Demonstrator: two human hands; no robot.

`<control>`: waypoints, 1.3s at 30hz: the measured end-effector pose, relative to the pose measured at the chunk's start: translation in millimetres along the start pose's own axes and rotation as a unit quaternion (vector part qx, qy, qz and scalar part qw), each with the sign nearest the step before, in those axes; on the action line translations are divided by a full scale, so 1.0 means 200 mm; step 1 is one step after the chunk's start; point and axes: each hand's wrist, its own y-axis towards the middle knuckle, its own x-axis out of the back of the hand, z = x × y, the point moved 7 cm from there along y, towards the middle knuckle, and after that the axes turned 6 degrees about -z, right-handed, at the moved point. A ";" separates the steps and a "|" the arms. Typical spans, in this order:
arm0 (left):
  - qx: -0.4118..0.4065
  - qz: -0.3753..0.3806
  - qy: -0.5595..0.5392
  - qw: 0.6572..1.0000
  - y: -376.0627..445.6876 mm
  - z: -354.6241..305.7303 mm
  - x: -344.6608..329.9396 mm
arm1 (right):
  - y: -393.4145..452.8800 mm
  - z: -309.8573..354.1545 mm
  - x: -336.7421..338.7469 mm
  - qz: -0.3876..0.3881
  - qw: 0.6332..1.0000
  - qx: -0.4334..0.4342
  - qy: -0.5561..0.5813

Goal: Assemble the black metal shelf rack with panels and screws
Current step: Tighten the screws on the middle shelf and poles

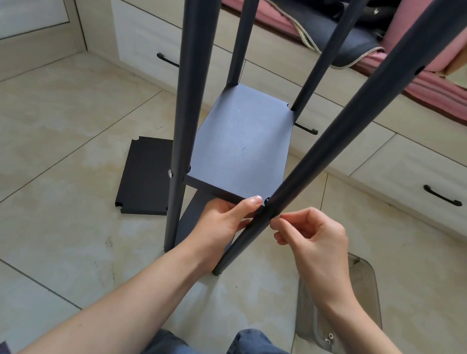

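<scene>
Both hands worked at the near-right post (pixel 310 169) of the black metal shelf rack standing on the tiled floor (pixel 54 129): left hand (pixel 220 222) gripped the dark rectangular shelf panel (pixel 242 145) from beneath, right hand (pixel 313 240) fingers pinched closed at the post, probably on a screw, though I could not tell. One panel was seated among four posts; a spare black panel (pixel 146 177) lay on the floor, so more remained.

Four black rack poles (pixel 190 88) stood upright. Three shelf panels showed: one mounted panel (pixel 242 145), one lower panel (pixel 191 218) under it, one loose panel (pixel 144 177) on the floor. Three drawer handles (pixel 442 196) and two hands (pixel 220 222) were visible.
</scene>
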 end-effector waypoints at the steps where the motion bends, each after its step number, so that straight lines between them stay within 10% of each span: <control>1: -0.001 0.000 0.000 1.000 0.00 0.00 0.00 | 0.00 0.00 0.00 -0.001 1.000 0.004 -0.003; 39: 0.004 -0.009 -0.020 1.000 0.02 0.01 0.01 | 0.00 -0.02 0.00 0.006 1.000 0.016 -0.006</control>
